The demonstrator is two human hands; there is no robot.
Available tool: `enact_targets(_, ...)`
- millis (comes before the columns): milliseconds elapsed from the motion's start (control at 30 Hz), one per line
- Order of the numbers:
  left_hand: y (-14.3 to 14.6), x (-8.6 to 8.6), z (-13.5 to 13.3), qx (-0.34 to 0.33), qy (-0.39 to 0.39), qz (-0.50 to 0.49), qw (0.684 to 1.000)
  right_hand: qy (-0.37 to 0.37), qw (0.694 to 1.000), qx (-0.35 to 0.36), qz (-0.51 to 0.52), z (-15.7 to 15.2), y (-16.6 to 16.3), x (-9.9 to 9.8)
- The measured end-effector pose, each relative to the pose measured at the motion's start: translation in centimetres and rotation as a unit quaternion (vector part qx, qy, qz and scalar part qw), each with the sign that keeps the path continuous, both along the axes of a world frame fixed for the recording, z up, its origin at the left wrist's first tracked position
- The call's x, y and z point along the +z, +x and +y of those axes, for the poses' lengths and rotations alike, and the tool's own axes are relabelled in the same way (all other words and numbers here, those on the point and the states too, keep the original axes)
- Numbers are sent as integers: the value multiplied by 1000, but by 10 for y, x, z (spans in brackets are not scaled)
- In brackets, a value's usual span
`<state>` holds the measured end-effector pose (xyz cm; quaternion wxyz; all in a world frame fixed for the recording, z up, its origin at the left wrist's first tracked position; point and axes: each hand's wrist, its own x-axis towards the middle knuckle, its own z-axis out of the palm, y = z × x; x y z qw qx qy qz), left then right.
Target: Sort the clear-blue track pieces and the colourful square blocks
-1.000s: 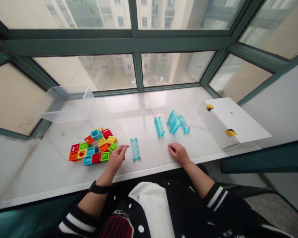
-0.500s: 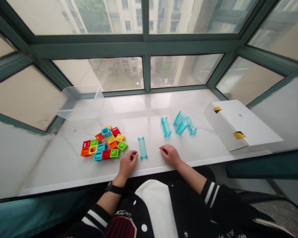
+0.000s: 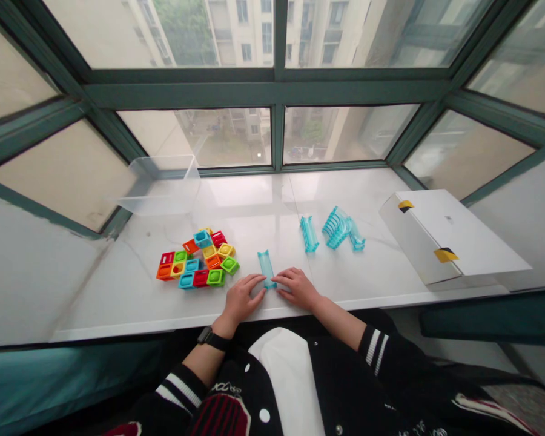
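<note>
A translucent light-blue track piece (image 3: 265, 263) lies lengthwise on the white sill in front of me. My left hand (image 3: 244, 295) is at its near end on the left, fingertips at its edge, thumb apart from the fingers. From the other side my right hand (image 3: 298, 289) reaches the same end, fingers stretched out and their tips at the right edge. The piece still rests on the surface between both hands. Left of them sits a cluster of coloured blocks (image 3: 200, 278) in red, orange, yellow, green and blue, with openings and recesses in their faces.
Farther right lie another blue track piece (image 3: 309, 234) and a group of curved blue pieces (image 3: 337, 227). A clear plastic bin (image 3: 163, 197) stands at the back left. A white box (image 3: 458, 236) with yellow-black tabs is at the right, and windows enclose the sill (image 3: 372, 272).
Both hands have moved inward to the near end of the blue track piece, and their fingers have stretched out. The camera view has shifted slightly; the blocks stay in place.
</note>
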<state>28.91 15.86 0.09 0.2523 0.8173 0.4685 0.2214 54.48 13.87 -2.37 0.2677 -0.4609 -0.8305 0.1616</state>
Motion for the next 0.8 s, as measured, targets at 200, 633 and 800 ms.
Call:
enact_targets(200, 0, 0, -2, -45, 20, 10, 999, -8, 999, -23, 29, 0, -1, -3)
enact_targets(633, 22, -5, -8, -30, -8, -35, 999, 3, 993, -69, 98, -1, 1, -10)
enact_targets(800, 38, 3, -6, -22, -42, -88, 995, 25, 980, -127, 151, -2, 4, -6)
